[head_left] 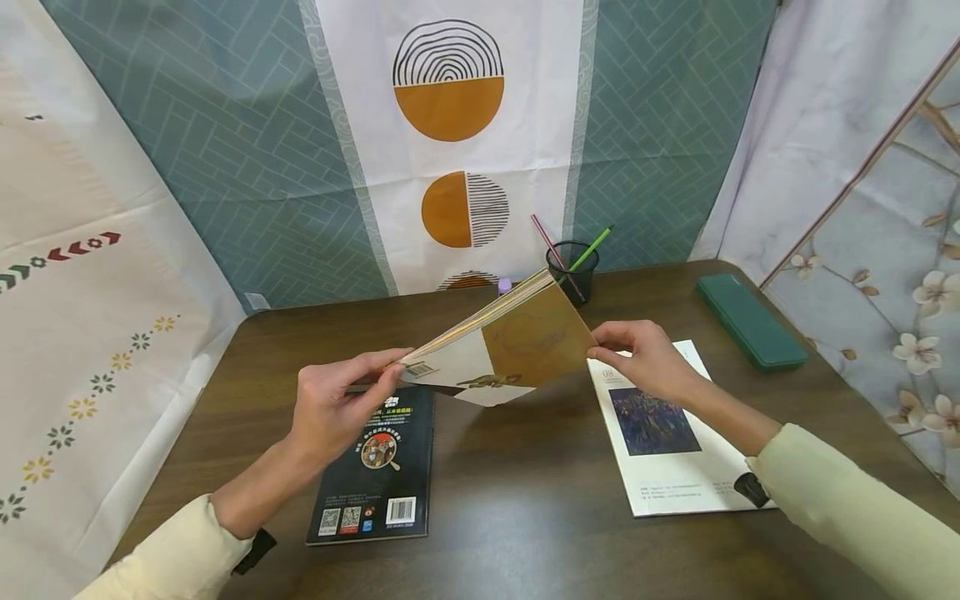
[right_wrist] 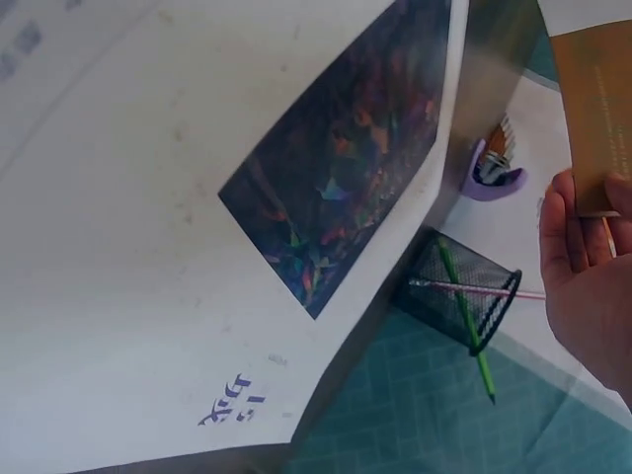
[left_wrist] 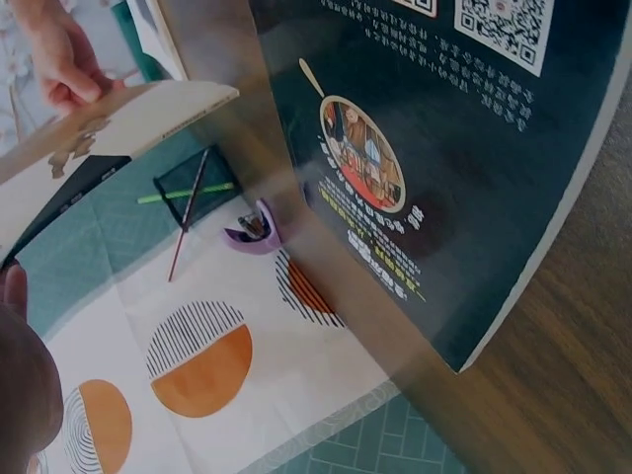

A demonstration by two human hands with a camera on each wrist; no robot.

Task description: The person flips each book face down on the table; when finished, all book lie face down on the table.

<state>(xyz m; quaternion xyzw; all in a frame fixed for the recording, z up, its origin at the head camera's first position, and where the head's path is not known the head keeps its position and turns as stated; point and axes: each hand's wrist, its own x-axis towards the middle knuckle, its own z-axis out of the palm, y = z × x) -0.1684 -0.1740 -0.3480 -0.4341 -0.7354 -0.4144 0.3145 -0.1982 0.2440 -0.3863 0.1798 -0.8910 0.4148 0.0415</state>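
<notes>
A brown-and-white book (head_left: 508, 346) is held tilted in the air above the dark wooden table (head_left: 525, 500). My left hand (head_left: 341, 404) pinches its near left corner by the barcode. My right hand (head_left: 641, 358) grips its right edge (right_wrist: 597, 128). Under the left hand a black book (head_left: 378, 475) lies flat with its back cover up; the left wrist view shows it close up (left_wrist: 444, 148). A white book with a dark picture (head_left: 660, 433) lies flat under the right hand, filling the right wrist view (right_wrist: 247, 227).
A black mesh pen cup (head_left: 572, 271) with a green and a pink pencil stands at the table's back. A small purple holder (left_wrist: 255, 229) sits beside it. A green case (head_left: 750, 321) lies at the back right. Patterned cloth hangs all around.
</notes>
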